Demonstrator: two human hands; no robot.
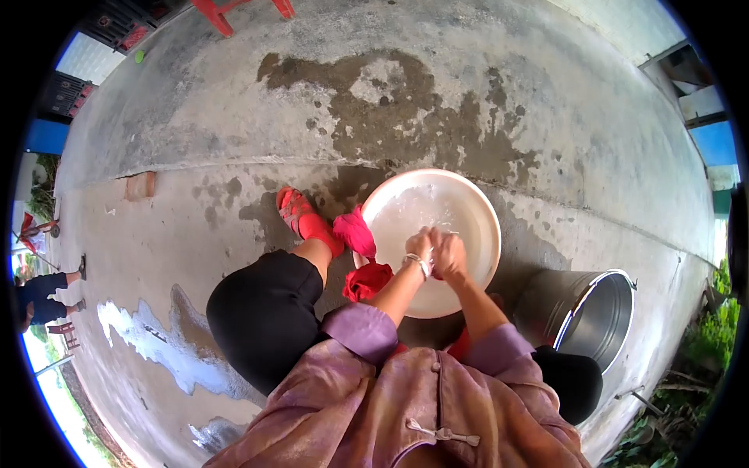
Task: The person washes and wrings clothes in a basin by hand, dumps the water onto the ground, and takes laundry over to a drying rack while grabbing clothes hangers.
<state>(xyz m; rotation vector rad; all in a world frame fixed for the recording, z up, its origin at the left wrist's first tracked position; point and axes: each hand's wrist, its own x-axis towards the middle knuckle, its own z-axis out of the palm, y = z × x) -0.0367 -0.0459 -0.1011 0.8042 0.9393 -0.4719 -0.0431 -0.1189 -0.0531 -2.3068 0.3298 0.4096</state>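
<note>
A wide pale basin (484,210) with whitish, sudsy water stands on the concrete between my feet. Over it my left hand (420,245), with a white band at the wrist, and my right hand (450,256) are pressed together with fingers curled. A bit of red shows beneath them, but what they hold is too hidden to make out. Bright pink-red cloth (354,234) hangs over the basin's left rim, and a darker red cloth (367,281) lies at the rim just below it.
A metal tub (538,308) lies tipped on its side right of the basin. A brick (140,186) sits at the left, and red stool legs (214,17) stand at the top. Water puddles (156,335) spread lower left. Another person (47,300) is at the far left.
</note>
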